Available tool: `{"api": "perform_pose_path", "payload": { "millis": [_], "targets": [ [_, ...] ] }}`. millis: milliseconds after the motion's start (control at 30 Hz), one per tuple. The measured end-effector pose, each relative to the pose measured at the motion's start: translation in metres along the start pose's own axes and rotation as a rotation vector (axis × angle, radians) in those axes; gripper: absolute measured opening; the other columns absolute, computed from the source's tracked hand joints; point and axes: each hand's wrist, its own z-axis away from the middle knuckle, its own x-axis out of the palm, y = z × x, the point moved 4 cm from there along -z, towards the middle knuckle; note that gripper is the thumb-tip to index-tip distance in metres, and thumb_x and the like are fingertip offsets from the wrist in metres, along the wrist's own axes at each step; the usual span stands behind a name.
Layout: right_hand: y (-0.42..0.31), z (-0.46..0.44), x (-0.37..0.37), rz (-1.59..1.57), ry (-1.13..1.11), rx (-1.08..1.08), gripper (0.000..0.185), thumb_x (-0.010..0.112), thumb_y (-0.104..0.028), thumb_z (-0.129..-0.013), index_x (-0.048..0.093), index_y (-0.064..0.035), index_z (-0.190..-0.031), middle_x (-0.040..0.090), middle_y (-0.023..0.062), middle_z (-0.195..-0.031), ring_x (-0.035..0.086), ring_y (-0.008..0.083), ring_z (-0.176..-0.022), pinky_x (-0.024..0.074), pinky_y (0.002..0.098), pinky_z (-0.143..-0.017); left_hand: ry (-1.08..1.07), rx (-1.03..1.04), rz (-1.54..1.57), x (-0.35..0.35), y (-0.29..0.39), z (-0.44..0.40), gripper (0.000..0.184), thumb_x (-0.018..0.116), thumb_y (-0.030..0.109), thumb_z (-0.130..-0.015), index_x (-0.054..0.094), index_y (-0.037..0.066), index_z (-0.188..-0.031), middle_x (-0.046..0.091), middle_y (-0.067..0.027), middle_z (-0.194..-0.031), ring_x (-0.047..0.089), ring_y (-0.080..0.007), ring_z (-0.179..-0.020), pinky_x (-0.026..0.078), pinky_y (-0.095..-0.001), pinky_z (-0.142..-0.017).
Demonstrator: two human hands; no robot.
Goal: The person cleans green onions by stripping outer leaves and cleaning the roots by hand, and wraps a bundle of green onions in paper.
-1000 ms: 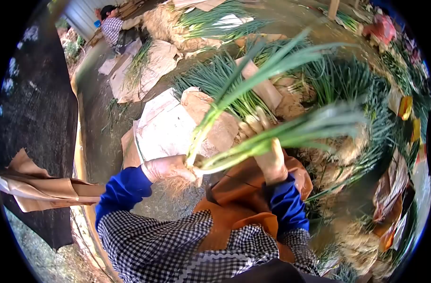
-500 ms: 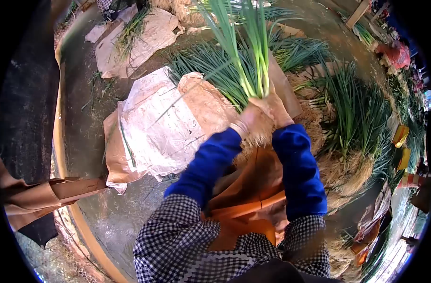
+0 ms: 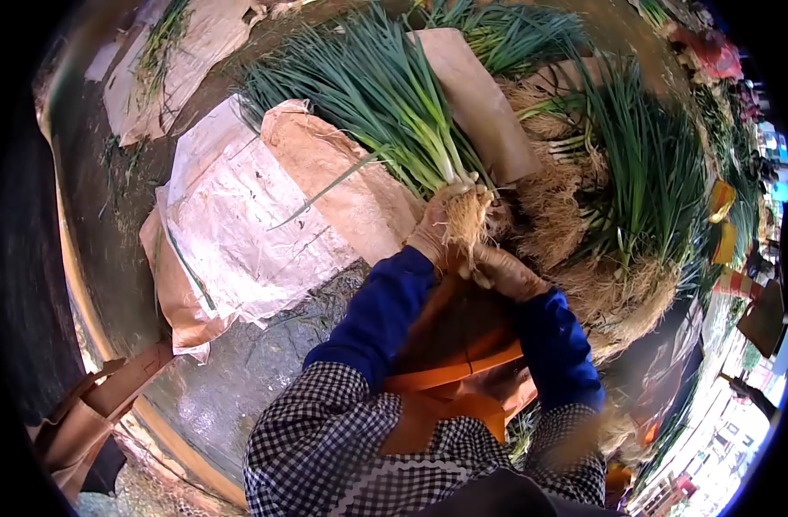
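Observation:
A bunch of green onions point(image 3: 437, 142) points away from me, its white bases and pale, stringy roots point(image 3: 468, 217) turned toward my body. My left hand point(image 3: 434, 231) is closed around the root end from the left side. Just below, my right hand point(image 3: 509, 274) has its fingers curled in at the hanging tips of the roots, seemingly pinching them; part of those fingers is hard to make out. The leaves of the bunch overlap a larger pile of green onions point(image 3: 325, 73) behind it.
Left of my hands lies a whitish, dirt-marked sheet point(image 3: 247, 215) with a brown sheet point(image 3: 325, 172) beside it. Several bundles of green onions point(image 3: 639, 172) with matted roots lie on the right. A brown board point(image 3: 480, 103) stands beyond my hands. Wet floor point(image 3: 213, 388) shows at lower left.
The bunch was raised upright with both hands around its base; now it is lowered and tipped away onto the pile. My right hand has shifted down to the root tips. The view has turned slightly.

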Motion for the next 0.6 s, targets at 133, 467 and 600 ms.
{"api": "perform_pose_path", "payload": {
  "millis": [133,467,600],
  "targets": [
    [-0.02,0.104,0.044,0.141,0.113,-0.078,0.025,0.041,-0.019,-0.095,0.05,-0.0045,-0.077,0.046,-0.0011,-0.07,0.037,0.006,-0.056,0.0282,0.0218,-0.049,0.071,-0.056,-0.032,0.022,0.004,0.01,0.018,0.064,0.011,-0.077,0.061,0.006,-0.093,0.062,-0.0119,-0.089,0.058,-0.0313,-0.095,0.052,-0.0459,-0.077],
    [0.094,0.357,-0.023,0.078,1.091,-0.121,0.018,0.046,-0.02,-0.093,0.053,-0.0054,-0.1,0.052,0.0045,-0.097,0.046,0.0129,-0.085,0.0369,0.0273,-0.071,-0.073,0.382,-1.157,-0.03,-0.002,0.035,0.026,0.063,0.013,-0.08,0.058,0.005,-0.104,0.062,-0.013,-0.098,0.06,-0.0324,-0.092,0.05,-0.0437,-0.084],
    [0.142,0.42,-0.041,0.391,1.533,0.354,0.026,0.048,-0.022,-0.092,0.054,-0.0059,-0.111,0.055,0.007,-0.109,0.05,0.0155,-0.099,0.0402,0.0294,-0.081,0.309,-0.154,-0.286,-0.041,-0.02,0.024,0.026,0.062,0.013,-0.078,0.059,0.001,-0.1,0.064,-0.0172,-0.091,0.063,-0.0328,-0.086,0.053,-0.0419,-0.076]
  ]
}}
